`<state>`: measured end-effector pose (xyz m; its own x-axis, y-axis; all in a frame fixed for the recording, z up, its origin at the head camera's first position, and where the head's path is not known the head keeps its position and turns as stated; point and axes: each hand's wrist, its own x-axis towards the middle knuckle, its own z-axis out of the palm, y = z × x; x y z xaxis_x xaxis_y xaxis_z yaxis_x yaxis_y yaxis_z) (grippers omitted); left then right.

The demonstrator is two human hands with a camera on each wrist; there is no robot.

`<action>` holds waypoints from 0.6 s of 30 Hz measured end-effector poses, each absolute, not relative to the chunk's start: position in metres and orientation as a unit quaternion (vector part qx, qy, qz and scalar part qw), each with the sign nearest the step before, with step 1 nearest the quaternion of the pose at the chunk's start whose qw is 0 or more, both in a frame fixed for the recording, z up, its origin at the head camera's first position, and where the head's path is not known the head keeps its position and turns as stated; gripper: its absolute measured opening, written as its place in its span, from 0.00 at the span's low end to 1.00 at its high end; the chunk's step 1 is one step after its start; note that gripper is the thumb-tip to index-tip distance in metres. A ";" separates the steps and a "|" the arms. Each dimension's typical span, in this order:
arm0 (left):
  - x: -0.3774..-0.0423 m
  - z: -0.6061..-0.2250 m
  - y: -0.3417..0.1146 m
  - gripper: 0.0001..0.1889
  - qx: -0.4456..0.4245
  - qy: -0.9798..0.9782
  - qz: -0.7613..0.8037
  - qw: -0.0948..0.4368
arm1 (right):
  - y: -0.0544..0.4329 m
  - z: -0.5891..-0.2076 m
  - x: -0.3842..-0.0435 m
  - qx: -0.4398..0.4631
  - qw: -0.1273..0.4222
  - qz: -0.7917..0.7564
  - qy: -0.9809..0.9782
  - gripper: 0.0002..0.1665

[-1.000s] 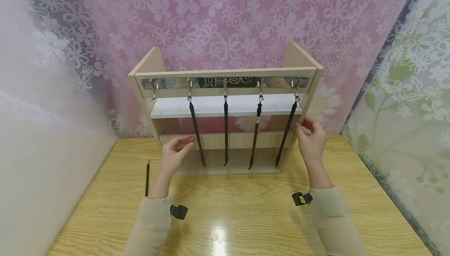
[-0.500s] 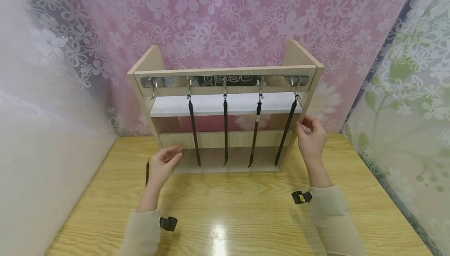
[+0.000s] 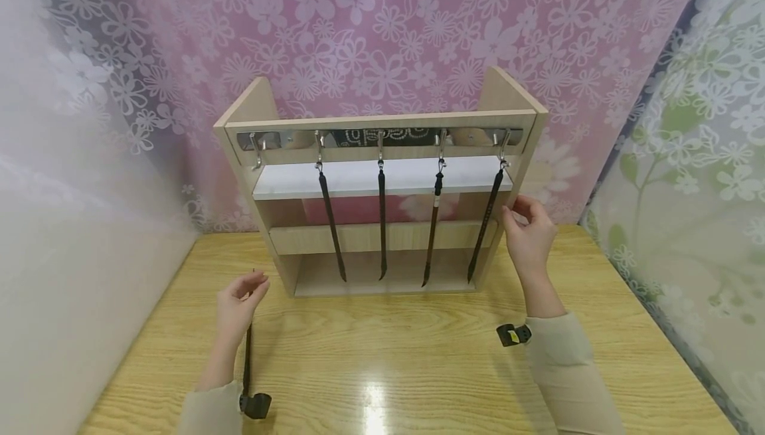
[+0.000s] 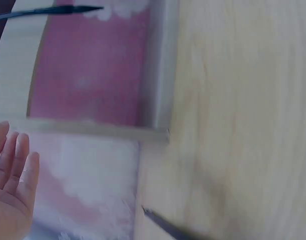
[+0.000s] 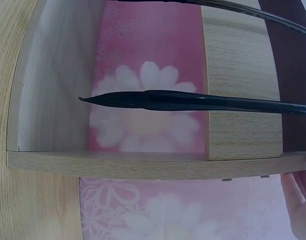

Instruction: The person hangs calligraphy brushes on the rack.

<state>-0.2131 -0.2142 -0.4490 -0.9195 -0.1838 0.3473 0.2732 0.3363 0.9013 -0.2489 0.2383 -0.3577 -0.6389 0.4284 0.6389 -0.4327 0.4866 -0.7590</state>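
Note:
Several dark writing brushes hang tip down from hooks on a pale wooden shelf rack [image 3: 287,240]; a slim brush [image 3: 331,222] is the leftmost and a dark brush [image 3: 487,222] the rightmost. Another brush [image 3: 248,355] lies on the table left of the rack, partly hidden by my left hand [image 3: 239,299] and wrist. That hand hovers above it with loosely bent fingers and nothing held; the left wrist view shows the fingers [image 4: 26,182] apart from the brush. My right hand [image 3: 530,232] holds the rack's right side panel [image 5: 158,165] between thumb and fingers.
A metal hook strip [image 3: 466,136] runs along the rack's top front, with a hook [image 3: 257,153] at its left end. A white shelf board [image 3: 352,179] sits behind the brushes. The wooden table [image 3: 382,355] is bounded by flowered sheets [image 3: 382,30] behind and beside.
My left hand has moved away from the leftmost hanging brush, left and toward me, to above the brush on the table. That hanging brush has swung slightly. My right hand stays in place.

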 end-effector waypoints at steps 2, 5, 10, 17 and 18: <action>-0.209 -0.452 -0.223 0.11 0.004 -0.809 -0.555 0.192 | 0.239 -0.358 -0.250 -0.001 0.426 0.507 -0.750 0.12; -0.202 -0.456 -0.234 0.13 0.052 -0.831 -0.523 0.182 | 0.240 -0.358 -0.250 -0.002 0.428 0.510 -0.747 0.12; -0.193 -0.464 -0.250 0.13 0.093 -0.859 -0.474 0.168 | 0.242 -0.357 -0.250 -0.007 0.422 0.511 -0.749 0.12; -0.188 -0.477 -0.263 0.14 0.095 -0.882 -0.427 0.173 | 0.243 -0.349 -0.250 -0.008 0.413 0.494 -0.765 0.12; -0.188 -0.480 -0.264 0.15 0.094 -0.884 -0.423 0.176 | 0.244 -0.348 -0.250 -0.007 0.412 0.490 -0.768 0.12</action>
